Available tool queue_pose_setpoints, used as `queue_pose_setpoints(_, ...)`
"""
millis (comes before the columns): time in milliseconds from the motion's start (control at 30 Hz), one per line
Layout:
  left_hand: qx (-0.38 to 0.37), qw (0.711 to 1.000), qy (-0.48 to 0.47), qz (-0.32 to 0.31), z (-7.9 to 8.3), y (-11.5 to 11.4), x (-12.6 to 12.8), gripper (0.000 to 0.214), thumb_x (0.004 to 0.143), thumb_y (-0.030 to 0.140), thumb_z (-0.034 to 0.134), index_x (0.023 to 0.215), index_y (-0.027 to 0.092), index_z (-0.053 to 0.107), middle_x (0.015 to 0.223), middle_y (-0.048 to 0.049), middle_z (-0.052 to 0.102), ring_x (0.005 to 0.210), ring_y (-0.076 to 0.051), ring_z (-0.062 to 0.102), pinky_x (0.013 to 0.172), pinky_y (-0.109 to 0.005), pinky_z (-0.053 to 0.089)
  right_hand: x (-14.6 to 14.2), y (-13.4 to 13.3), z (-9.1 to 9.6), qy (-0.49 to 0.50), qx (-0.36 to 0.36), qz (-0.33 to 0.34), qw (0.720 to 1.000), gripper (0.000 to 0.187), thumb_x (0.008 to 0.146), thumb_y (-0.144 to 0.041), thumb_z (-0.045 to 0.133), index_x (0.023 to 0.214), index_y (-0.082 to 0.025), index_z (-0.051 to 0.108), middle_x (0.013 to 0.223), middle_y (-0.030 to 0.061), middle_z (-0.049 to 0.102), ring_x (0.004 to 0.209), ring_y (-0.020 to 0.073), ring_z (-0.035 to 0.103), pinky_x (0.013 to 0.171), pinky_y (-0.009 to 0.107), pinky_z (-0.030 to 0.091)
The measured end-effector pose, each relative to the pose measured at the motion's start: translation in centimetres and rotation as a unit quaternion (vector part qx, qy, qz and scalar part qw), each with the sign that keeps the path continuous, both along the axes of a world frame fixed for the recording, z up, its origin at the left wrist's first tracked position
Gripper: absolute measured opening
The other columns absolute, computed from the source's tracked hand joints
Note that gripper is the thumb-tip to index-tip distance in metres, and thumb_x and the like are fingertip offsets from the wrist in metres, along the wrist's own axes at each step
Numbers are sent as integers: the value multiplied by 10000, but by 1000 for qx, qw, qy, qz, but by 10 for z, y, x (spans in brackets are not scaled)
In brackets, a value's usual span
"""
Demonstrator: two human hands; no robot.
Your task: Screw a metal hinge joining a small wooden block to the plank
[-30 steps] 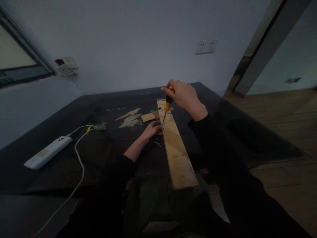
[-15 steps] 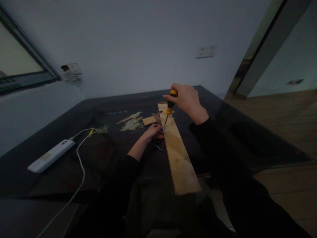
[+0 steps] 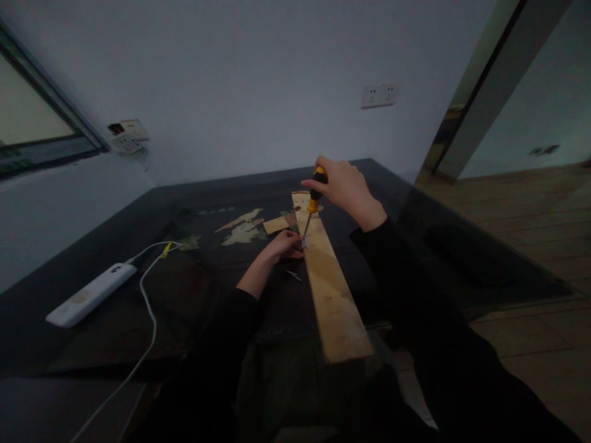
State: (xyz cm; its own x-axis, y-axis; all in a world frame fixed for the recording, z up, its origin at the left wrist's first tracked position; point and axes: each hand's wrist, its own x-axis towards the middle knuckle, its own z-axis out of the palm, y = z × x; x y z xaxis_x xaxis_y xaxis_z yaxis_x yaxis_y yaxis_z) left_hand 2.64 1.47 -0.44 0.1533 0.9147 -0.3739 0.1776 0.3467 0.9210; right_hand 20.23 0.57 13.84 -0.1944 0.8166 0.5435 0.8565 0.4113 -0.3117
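Screwdriver [image 3: 314, 198], yellow-and-black handled, stands nearly upright over the wooden plank [image 3: 330, 280] in the middle of the dark table [image 3: 138, 289], its tip set on a small pale screw or fitting [image 3: 303, 243] at the plank's left edge. Going from the left: a white power strip [image 3: 85, 294] lies flat on the table, its white cable [image 3: 148, 307] trailing toward the near edge; a dark mark sits near one end, too small to read. Farther in, a small wood offcut [image 3: 276, 224] lies just beside the plank's far end, and a loose screw or two [image 3: 293, 274] rests near its left side. The left hand [image 3: 284, 245] lies low with fingers curled together at the tip, seemingly steadying the fitting; the right hand [image 3: 344, 187] is clamped around the handle from above, probably to press down. On the wall, sockets [image 3: 379, 95] carry no legible writing; faint pale characters on the tabletop [image 3: 217, 211] cannot be read.
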Motion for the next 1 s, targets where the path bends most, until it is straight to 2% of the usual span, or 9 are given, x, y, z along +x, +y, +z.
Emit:
queue_pose_setpoints(167, -1, 1000, 4, 12, 1, -1, 1, 184, 869, 234, 617, 989, 169, 493, 675, 0, 603, 502, -125, 641, 537, -237, 556, -2, -1, 1, 10, -27, 39, 999, 320, 830, -387, 638, 1079, -198, 568, 845, 71, 647, 777, 214, 598, 708, 332, 427)
queue_pose_setpoints(433, 2, 1000, 20, 17, 2, -2, 1, 200, 898, 228, 592, 1020, 179, 440, 676, 11, 603, 484, -117, 635, 513, -223, 546, 3, -11, 12, 100, 7, 47, 994, 306, 843, -358, 605, 1103, -199, 580, 936, 85, 643, 865, 237, 609, 695, 342, 463)
queue_pose_setpoints(567, 7, 999, 25, 21, 1, -3, 2, 252, 900, 234, 594, 1071, 159, 426, 697, -9, 618, 507, -126, 644, 532, -237, 556, 25, -2, -6, 228, 19, 49, 972, 309, 792, -398, 666, 1015, -198, 593, 870, 57, 618, 830, 231, 629, 650, 341, 507)
queue_pose_setpoints(633, 13, 1000, 20, 17, 1, -5, 1, 253, 906, 256, 590, 1072, 154, 429, 696, -17, 622, 519, -125, 648, 553, -237, 561, 41, 6, -26, 326, 22, 55, 943, 321, 729, -406, 730, 912, -188, 582, 791, 35, 584, 777, 218, 640, 620, 340, 535)
queue_pose_setpoints(700, 18, 1000, 12, 10, 0, -6, 0, 235, 916, 276, 574, 1062, 156, 434, 693, -23, 627, 531, -125, 654, 572, -236, 563, 60, 14, -50, 430, 6, 51, 901, 339, 679, -390, 774, 818, -191, 538, 725, 8, 550, 716, 196, 643, 577, 330, 563)
queue_pose_setpoints(767, 20, 1000, 4, 7, -1, -7, -1, 219, 921, 281, 564, 1053, 160, 438, 693, -27, 633, 538, -128, 659, 587, -245, 565, 79, 19, -74, 533, -30, 31, 845, 358, 649, -346, 794, 747, -197, 483, 700, -11, 544, 667, 176, 637, 525, 322, 587)
queue_pose_setpoints(833, 23, 1000, 3, 9, -3, -7, -2, 214, 919, 276, 567, 1052, 168, 438, 690, -27, 637, 538, -133, 662, 597, -258, 567, 93, 21, -94, 608, -88, 27, 789, 347, 649, -278, 791, 684, -186, 458, 720, -6, 562, 713, 174, 651, 559, 330, 624)
queue_pose_setpoints(900, 29, 999, 14, 13, -4, -6, -2, 219, 918, 272, 565, 1062, 175, 433, 679, -25, 641, 527, -141, 662, 588, -265, 562, 102, 21, -108, 655, -138, 36, 742, 312, 668, -211, 768, 656, -175, 459, 752, 12, 587, 785, 178, 659, 630, 343, 647)
queue_pose_setpoints(1000, 50, 997, 47, 20, -8, -1, -5, 184, 923, 257, 535, 1055, 178, 435, 677, -24, 651, 502, -146, 657, 537, -250, 530, 106, 24, -119, 709, -166, 36, 685, 216, 706, -113, 698, 667, -164, 492, 805, 18, 601, 846, 173, 659, 709, 357, 652)
